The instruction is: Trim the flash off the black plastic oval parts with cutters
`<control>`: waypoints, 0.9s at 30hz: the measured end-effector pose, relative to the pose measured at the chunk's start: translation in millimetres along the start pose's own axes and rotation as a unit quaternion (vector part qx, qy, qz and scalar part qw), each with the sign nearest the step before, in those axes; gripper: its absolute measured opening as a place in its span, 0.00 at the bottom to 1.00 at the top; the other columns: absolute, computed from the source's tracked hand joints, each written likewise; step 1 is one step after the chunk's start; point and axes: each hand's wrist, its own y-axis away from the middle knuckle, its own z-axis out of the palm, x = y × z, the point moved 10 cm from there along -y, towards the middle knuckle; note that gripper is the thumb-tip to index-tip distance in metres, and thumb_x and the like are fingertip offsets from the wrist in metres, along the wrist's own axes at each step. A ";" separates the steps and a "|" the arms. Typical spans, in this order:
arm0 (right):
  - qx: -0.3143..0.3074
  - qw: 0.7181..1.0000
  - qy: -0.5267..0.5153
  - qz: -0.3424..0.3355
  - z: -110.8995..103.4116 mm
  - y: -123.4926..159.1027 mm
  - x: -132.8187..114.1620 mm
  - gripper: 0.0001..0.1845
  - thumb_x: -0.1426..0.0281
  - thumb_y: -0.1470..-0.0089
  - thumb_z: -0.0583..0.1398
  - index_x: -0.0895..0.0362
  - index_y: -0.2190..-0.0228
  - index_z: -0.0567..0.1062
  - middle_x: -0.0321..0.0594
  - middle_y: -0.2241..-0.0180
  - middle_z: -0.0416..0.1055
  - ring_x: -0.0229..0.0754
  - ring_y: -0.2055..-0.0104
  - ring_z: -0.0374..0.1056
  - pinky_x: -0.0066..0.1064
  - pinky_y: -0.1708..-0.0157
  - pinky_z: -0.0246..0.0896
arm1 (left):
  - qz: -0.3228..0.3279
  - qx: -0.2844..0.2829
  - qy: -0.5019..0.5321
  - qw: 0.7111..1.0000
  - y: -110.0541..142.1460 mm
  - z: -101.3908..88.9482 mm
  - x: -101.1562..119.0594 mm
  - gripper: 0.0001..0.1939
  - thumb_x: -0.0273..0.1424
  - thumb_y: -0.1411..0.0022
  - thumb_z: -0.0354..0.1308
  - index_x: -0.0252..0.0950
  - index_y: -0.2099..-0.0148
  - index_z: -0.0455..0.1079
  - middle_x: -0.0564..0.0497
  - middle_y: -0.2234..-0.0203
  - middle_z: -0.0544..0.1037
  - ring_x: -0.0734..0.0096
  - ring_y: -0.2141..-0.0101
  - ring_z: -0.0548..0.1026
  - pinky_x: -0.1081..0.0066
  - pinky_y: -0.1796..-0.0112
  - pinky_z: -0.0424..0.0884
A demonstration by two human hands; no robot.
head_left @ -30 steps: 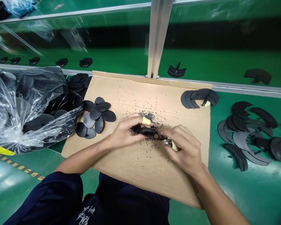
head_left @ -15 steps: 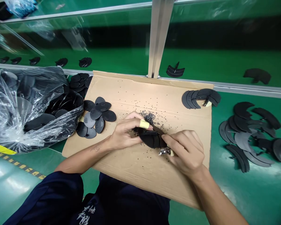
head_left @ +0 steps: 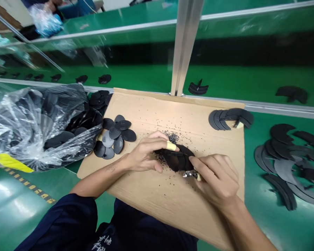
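Observation:
A dark, curved oval plastic part is held low over the cardboard sheet. My left hand, with yellow tape around its index finger, has that finger lying across the part's upper face. The left thumb is lifted away from the part; the other left fingers are partly hidden. At the part's right edge, my right hand touches it with the index fingertip. Small metal-jawed pliers stick out of the closed right hand, their handles mostly hidden. Tiny black bits are heaped and scattered behind the part.
Several black oval discs lie left on the cardboard, beside a clear plastic bag of discs. Curved black pieces overlap at the back right, with more farther right. A metal post stands behind. Another person's hand shows far left.
The view has shifted, so everything sits lower and farther right. My left thumb has come away from the black part, which now lies flatter. The pliers remain in my right hand.

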 end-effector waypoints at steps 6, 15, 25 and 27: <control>-0.003 1.000 -0.001 -0.014 4.1 -2.2 -1.5 0.12 0.83 0.41 0.56 0.56 0.61 0.73 0.38 0.73 0.71 0.40 0.71 0.61 0.34 0.67 0.53 | -0.068 -0.155 -0.131 0.977 -20.7 5.5 -7.2 0.10 0.33 0.29 0.55 0.36 0.54 0.76 0.49 0.67 0.79 0.69 0.66 0.75 0.69 0.60 0.72; -0.080 0.994 0.045 0.061 17.0 1.7 14.2 0.06 0.74 0.41 0.57 0.57 0.61 0.72 0.41 0.69 0.68 0.44 0.67 0.58 0.35 0.67 0.47 | -0.225 -0.024 -0.459 0.859 -91.4 -156.8 -129.8 0.10 0.28 0.36 0.56 0.37 0.57 0.79 0.47 0.57 0.82 0.57 0.54 0.75 0.60 0.48 0.69; -0.140 0.983 0.047 0.109 27.2 11.7 16.4 0.07 0.75 0.49 0.60 0.55 0.67 0.68 0.40 0.66 0.68 0.44 0.64 0.57 0.35 0.64 0.48 | -0.163 0.031 -0.475 0.864 -106.6 -136.2 -143.8 0.14 0.29 0.33 0.47 0.33 0.59 0.75 0.40 0.63 0.80 0.56 0.60 0.76 0.60 0.56 0.71; -0.165 0.980 0.041 0.106 31.9 12.7 13.6 0.07 0.74 0.48 0.59 0.55 0.65 0.68 0.42 0.64 0.69 0.46 0.63 0.58 0.36 0.63 0.50 | -0.122 -0.018 -0.456 0.882 -109.8 -94.7 -131.0 0.15 0.33 0.30 0.46 0.34 0.57 0.74 0.41 0.60 0.79 0.57 0.57 0.75 0.61 0.52 0.71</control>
